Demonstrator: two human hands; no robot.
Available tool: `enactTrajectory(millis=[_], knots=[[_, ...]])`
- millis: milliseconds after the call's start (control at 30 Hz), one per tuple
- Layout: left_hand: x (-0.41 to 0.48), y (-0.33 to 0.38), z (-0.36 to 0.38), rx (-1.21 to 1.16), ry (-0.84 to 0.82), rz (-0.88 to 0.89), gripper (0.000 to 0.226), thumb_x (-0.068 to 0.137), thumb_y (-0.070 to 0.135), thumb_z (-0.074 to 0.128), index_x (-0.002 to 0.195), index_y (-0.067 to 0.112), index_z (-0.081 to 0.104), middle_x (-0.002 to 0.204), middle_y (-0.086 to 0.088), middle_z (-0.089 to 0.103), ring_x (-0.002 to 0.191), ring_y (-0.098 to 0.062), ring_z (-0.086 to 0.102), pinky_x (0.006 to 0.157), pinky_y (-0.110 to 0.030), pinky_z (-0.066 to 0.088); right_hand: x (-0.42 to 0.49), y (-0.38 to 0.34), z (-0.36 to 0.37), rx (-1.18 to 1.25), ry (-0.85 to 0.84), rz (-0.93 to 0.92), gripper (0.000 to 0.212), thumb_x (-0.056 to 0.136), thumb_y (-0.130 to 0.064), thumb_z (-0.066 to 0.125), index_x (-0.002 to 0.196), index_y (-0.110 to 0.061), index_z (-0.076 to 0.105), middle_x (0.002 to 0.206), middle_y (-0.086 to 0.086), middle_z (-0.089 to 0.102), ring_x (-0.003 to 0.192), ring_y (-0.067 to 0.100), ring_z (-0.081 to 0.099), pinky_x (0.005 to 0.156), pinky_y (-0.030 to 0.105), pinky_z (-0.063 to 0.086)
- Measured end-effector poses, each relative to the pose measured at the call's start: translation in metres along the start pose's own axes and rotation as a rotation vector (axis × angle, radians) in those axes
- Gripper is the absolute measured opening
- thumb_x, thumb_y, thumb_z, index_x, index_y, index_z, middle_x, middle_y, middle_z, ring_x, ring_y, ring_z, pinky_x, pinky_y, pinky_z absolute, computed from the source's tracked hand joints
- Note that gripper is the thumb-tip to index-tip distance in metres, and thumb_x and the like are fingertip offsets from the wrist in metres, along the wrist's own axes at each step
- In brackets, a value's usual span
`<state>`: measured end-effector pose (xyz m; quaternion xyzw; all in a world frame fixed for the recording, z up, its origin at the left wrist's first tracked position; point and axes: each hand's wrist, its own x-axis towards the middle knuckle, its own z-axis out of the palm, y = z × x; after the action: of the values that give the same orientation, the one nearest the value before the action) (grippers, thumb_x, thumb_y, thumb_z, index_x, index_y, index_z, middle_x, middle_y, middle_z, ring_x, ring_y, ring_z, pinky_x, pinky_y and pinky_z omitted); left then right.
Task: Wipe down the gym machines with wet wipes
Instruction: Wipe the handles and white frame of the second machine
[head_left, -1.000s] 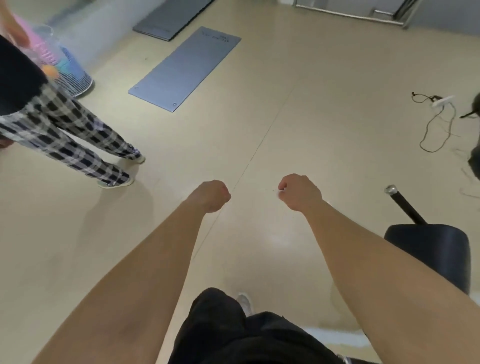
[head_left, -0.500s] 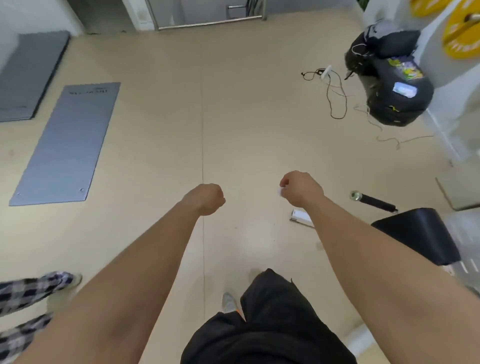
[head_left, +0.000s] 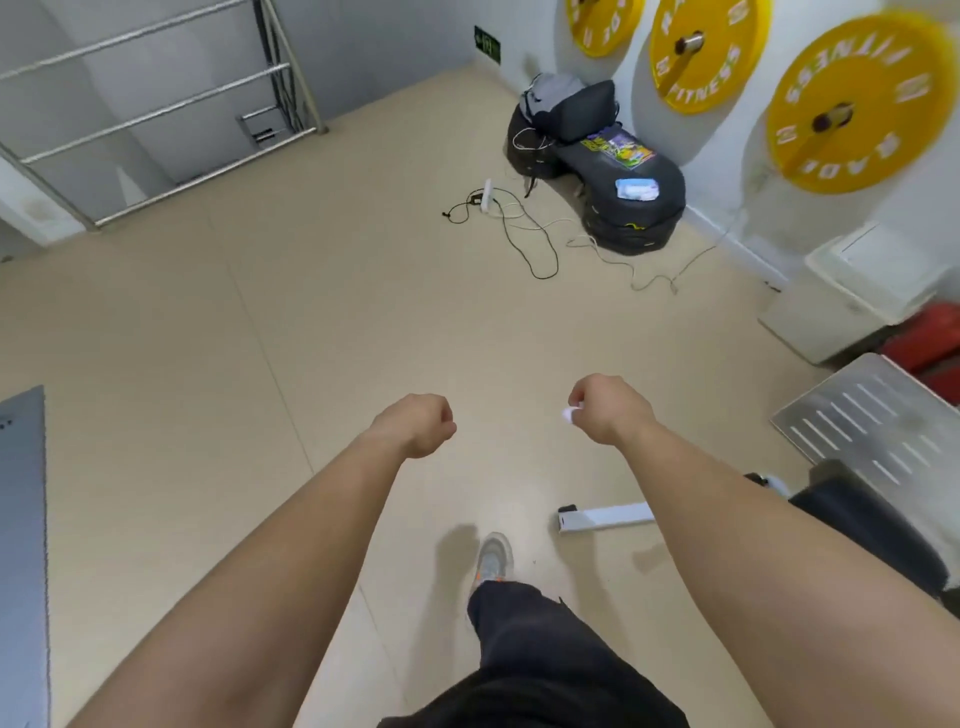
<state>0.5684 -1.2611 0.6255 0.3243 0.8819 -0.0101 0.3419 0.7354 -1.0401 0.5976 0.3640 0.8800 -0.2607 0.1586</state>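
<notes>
Both my arms reach forward over the beige floor. My left hand (head_left: 422, 423) is curled into a fist with nothing visible in it. My right hand (head_left: 602, 410) is curled too, and a small white bit of wipe (head_left: 569, 414) shows at its fingers. A pack of wet wipes (head_left: 637, 188) lies on top of black bags by the far wall. A machine's black pad (head_left: 862, 530) and slotted metal footplate (head_left: 878, 421) sit at the right edge, with its white base bar (head_left: 602, 517) on the floor beside my right forearm.
Yellow weight plates (head_left: 857, 104) hang on the right wall. Black bags (head_left: 618, 171) and loose cables with a power strip (head_left: 511, 218) lie near it. A metal railing (head_left: 156, 114) guards a stairwell at top left. A grey mat (head_left: 21, 545) lies at the left edge.
My view has swung right: the person in checked trousers and the grey mats have left view, and the wall plates, bags and footplate have come in. Both hands have stayed curled.
</notes>
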Motion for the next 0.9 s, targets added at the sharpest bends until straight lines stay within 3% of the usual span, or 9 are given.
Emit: enactTrajectory(millis=[433, 600, 733, 900], knots=[[0.27, 0.161, -0.164, 0.211, -0.117, 0.297, 0.027, 0.099, 0.034, 0.048, 0.12, 0.023, 0.062, 0.119, 0.001, 0.066, 0.108, -0.021, 0.06, 0.094, -0.035, 0.05, 0.186, 0.084, -0.154, 0.203, 0.128, 0.344, 0.016, 0.089, -0.034, 0.06, 0.104, -0.029, 0.065, 0.114, -0.004, 0.066, 0.102, 0.022, 0.061, 0.076, 0.029, 0.044], [0.376, 0.265, -0.217, 0.29, -0.15, 0.42, 0.028, 0.099, 0.035, 0.05, 0.121, 0.023, 0.062, 0.119, -0.001, 0.066, 0.109, -0.022, 0.06, 0.096, -0.035, 0.05, 0.238, 0.149, -0.211, 0.306, 0.17, 0.525, 0.017, 0.09, -0.032, 0.064, 0.107, -0.031, 0.067, 0.116, -0.004, 0.065, 0.102, 0.02, 0.062, 0.084, 0.031, 0.051], [0.443, 0.367, -0.257, 0.359, -0.174, 0.543, 0.026, 0.098, 0.033, 0.052, 0.118, 0.021, 0.064, 0.119, -0.002, 0.066, 0.11, -0.023, 0.06, 0.096, -0.034, 0.049, 0.263, 0.201, -0.262, 0.406, 0.242, 0.654, 0.022, 0.088, -0.017, 0.066, 0.108, -0.025, 0.071, 0.117, -0.001, 0.068, 0.101, 0.019, 0.062, 0.081, 0.027, 0.048], [0.505, 0.507, -0.275, 0.481, -0.212, 0.701, 0.023, 0.096, 0.034, 0.052, 0.112, 0.024, 0.065, 0.117, 0.0, 0.066, 0.11, -0.024, 0.059, 0.093, -0.034, 0.048, 0.288, 0.275, -0.31, 0.505, 0.325, 0.78, 0.023, 0.09, -0.019, 0.066, 0.112, -0.022, 0.071, 0.118, 0.001, 0.067, 0.107, 0.022, 0.062, 0.085, 0.03, 0.049]])
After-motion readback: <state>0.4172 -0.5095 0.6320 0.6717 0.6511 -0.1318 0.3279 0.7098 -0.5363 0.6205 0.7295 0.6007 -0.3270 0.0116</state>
